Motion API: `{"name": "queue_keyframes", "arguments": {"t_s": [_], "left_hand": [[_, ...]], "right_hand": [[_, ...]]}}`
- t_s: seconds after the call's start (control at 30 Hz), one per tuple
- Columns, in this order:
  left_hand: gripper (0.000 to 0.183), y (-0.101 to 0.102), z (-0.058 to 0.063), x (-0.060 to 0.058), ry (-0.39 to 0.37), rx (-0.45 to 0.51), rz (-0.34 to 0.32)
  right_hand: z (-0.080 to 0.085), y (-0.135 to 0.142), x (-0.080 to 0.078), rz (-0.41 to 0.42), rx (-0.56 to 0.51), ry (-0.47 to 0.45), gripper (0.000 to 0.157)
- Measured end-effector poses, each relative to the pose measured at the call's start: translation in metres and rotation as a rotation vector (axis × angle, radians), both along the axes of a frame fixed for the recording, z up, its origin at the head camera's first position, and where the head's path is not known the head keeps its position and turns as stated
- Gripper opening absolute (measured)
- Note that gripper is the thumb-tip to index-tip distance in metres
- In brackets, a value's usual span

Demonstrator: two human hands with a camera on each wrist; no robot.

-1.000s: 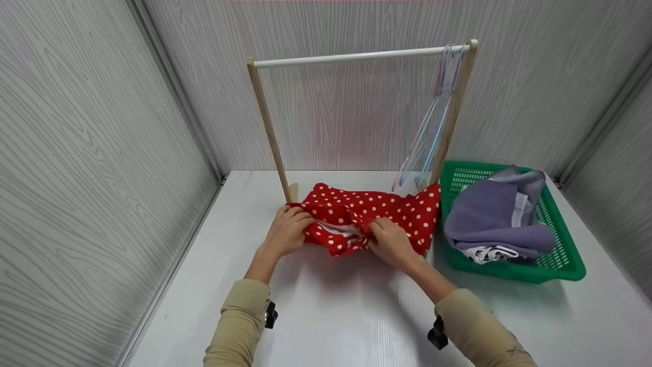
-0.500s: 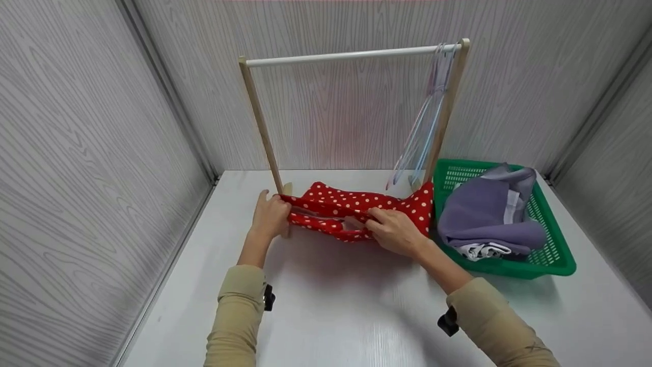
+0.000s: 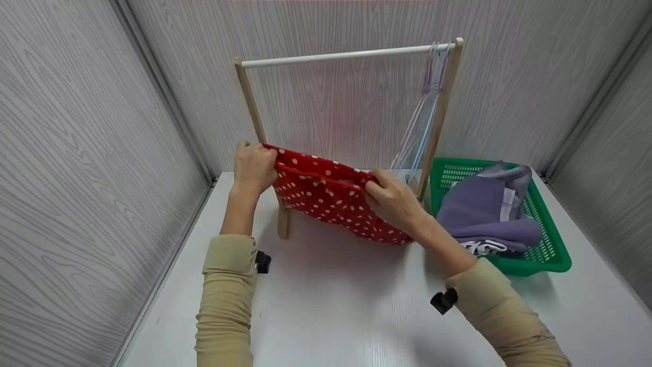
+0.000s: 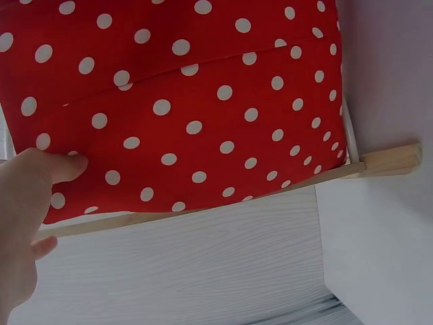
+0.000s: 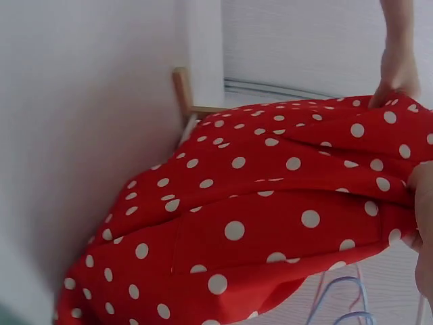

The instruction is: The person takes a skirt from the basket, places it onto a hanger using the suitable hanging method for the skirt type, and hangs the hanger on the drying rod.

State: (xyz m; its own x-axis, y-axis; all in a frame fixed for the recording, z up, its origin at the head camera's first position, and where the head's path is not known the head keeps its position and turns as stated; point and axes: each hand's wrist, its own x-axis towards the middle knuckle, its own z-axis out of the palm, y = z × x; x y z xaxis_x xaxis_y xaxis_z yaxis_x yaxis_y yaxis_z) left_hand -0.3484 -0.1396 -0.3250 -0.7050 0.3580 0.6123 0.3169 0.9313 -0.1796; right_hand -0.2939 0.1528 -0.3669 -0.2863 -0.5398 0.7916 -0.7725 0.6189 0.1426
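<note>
A red garment with white polka dots (image 3: 326, 196) hangs between both hands, in front of the rack's lower part. My left hand (image 3: 254, 165) grips its upper left corner, with the thumb pressed on the dotted face in the left wrist view. My right hand (image 3: 395, 199) grips the upper edge further right, lower than the left hand. Two layers of the top edge stand slightly apart between the hands. In the right wrist view the cloth (image 5: 270, 196) sags in folds, and my right hand (image 5: 425, 217) shows only partly at the frame's edge.
Behind the garment stands a wooden rack with a white rail (image 3: 346, 55). Several thin hangers (image 3: 434, 87) hang at the rail's right end. To the right, a green basket (image 3: 558, 257) holds folded purple cloth (image 3: 473, 201) and a black-and-white piece. Panels enclose the white table (image 3: 326, 306).
Both hands have raised the red garment off the table and spread its top edge. My left hand has moved left and up, and the cloth now hangs below the hands.
</note>
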Motion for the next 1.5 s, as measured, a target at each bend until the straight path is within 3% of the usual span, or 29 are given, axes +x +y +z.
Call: {"name": "queue_keyframes", "arguments": {"t_s": [0.1,0.2,0.37,0.43,0.5,0.6,0.7,0.8,0.93,1.07,1.2,1.33,1.5], "left_hand": [[0.011,-0.001,0.010,0.003,0.009,0.035,0.014],[0.011,-0.002,0.020,0.006,0.057,0.069,-0.021],[0.003,-0.004,0.038,0.011,0.163,0.128,-0.173],[0.010,-0.003,0.044,0.012,0.196,0.149,-0.233],[0.019,-0.002,0.047,0.012,0.210,0.162,-0.246],[0.033,0.004,0.046,0.010,0.175,0.158,-0.187],[0.023,0.010,0.038,0.009,0.119,0.130,-0.091],[0.008,0.015,0.032,0.009,0.113,0.130,-0.034],[0.009,0.018,0.031,0.010,0.132,0.201,-0.003],[0.003,0.021,0.034,0.009,0.064,0.251,0.011],[0.009,0.020,0.032,0.009,-0.084,0.338,0.017],[0.012,0.012,0.028,0.012,-0.234,0.579,-0.001],[0.020,0.003,0.028,0.018,-0.287,0.856,-0.102]], "right_hand": [[0.022,0.000,-0.002,-0.028,-0.097,-0.064,0.003],[0.042,0.001,-0.004,-0.039,-0.203,-0.164,0.005],[0.066,0.008,-0.006,-0.043,-0.340,-0.321,0.009],[0.072,0.011,-0.007,-0.065,-0.349,-0.360,0.020],[0.075,0.014,-0.009,-0.117,-0.320,-0.374,0.031],[0.075,0.013,-0.011,-0.217,-0.211,-0.360,0.040],[0.072,0.011,-0.011,-0.296,-0.111,-0.368,0.031],[0.072,0.007,-0.009,-0.325,-0.062,-0.434,0.022],[0.075,0.006,-0.007,-0.360,-0.037,-0.544,0.024],[0.075,0.007,-0.008,-0.372,0.052,-0.574,0.024],[0.072,0.007,-0.007,-0.337,0.137,-0.574,0.020],[0.072,0.009,-0.008,-0.342,0.103,-0.574,0.016],[0.076,0.008,-0.009,-0.347,0.012,-0.422,0.016]]}}
